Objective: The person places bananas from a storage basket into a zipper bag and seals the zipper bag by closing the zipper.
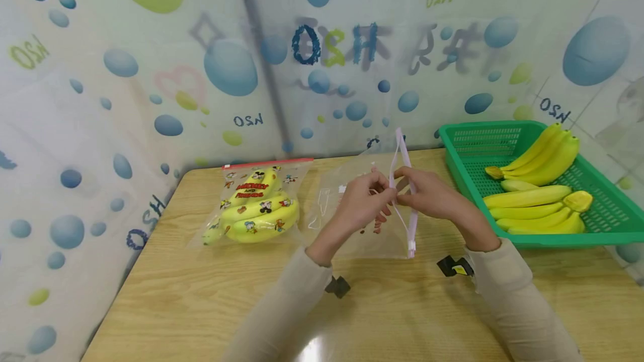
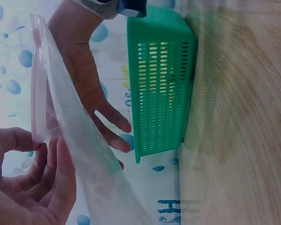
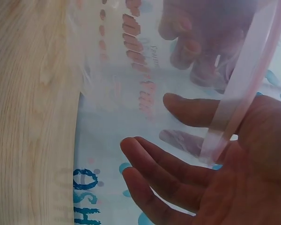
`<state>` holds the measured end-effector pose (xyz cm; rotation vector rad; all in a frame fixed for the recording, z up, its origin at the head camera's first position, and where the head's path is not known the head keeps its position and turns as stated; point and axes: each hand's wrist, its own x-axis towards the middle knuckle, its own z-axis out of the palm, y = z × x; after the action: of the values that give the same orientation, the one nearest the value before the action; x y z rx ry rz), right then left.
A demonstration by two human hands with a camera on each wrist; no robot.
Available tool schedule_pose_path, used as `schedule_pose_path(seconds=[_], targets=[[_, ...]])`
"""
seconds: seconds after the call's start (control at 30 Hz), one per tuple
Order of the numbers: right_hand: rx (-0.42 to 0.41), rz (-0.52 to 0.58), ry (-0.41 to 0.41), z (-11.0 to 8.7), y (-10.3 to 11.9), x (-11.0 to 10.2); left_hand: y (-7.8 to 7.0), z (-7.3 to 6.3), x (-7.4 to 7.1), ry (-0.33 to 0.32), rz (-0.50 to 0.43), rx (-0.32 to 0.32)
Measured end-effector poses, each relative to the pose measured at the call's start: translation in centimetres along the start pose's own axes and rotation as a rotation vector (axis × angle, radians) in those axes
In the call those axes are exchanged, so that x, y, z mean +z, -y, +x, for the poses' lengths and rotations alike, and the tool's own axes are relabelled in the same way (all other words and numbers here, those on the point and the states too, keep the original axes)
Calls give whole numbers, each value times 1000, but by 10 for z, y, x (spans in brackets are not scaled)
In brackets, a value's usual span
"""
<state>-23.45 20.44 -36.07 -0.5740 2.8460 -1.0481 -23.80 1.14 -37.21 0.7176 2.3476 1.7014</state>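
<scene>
A clear zip bag [image 1: 374, 233] with a pale pink slider strip [image 1: 411, 222] stands on edge between the hands, its mouth parted toward the right. My left hand [image 1: 364, 197] pinches one lip of that mouth between thumb and finger, as the left wrist view shows at the strip [image 2: 38, 93]. At the mouth, my right hand [image 1: 427, 191] has its thumb and fingers loosely spread, with the strip crossing over them in the right wrist view. Through the film [image 3: 112, 84], fingers of the left hand show blurred.
To the left lies a red-topped zip bag [image 1: 226, 167] with a bunch of bananas [image 1: 259, 230] inside. A green plastic basket [image 1: 619, 183] at the right holds banana bunches [image 1: 545, 155]. All stand on a wooden table [image 1: 201, 295] before a printed curtain [image 1: 201, 43].
</scene>
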Motion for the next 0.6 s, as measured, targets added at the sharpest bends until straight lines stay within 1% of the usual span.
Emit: schedule_pose_path(seconds=[0.2,0.37,0.47,0.6], targets=[[39,18,20,1,0,2,-7,-2,-9,-51,38,-2],[54,22,20,1,-1,3,-11,-4,-17,-117,74,17],[63,34,24,1,0,2,-12,-5,-23,-157,118,35],[64,40,32,1,1,0,-15,-8,-30,-208,224,60]])
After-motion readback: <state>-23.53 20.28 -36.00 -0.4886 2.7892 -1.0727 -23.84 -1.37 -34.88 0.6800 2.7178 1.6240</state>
